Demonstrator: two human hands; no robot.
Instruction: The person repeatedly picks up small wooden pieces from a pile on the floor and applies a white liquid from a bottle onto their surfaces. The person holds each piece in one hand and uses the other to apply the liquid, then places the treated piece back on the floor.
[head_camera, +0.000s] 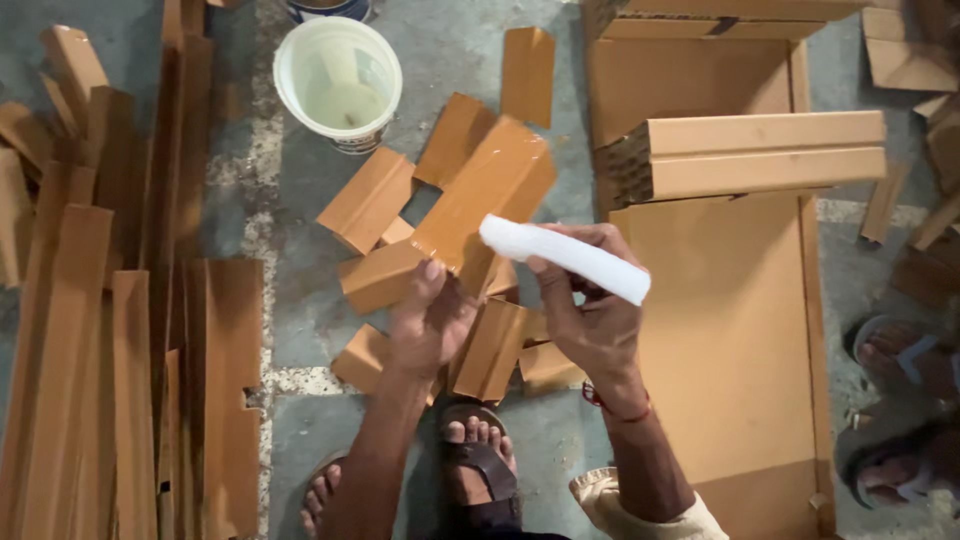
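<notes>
My left hand (430, 320) holds up a glossy brown cardboard piece (490, 190) by its lower edge, tilted over the floor. My right hand (590, 315) grips a white foam-like applicator (560, 255), whose left end touches the lower right side of that piece. Below and around both hands lies a loose pile of similar folded cardboard pieces (375, 200). My sandalled feet (475, 465) show at the bottom of the frame.
A white bucket (338, 80) with pale liquid stands at the upper left of centre. Long cardboard strips (110, 350) lie stacked on the left. Flat cardboard sheets (725, 330) and a stack of angled strips (760, 155) lie on the right. Another person's sandalled feet (905, 420) are at the right edge.
</notes>
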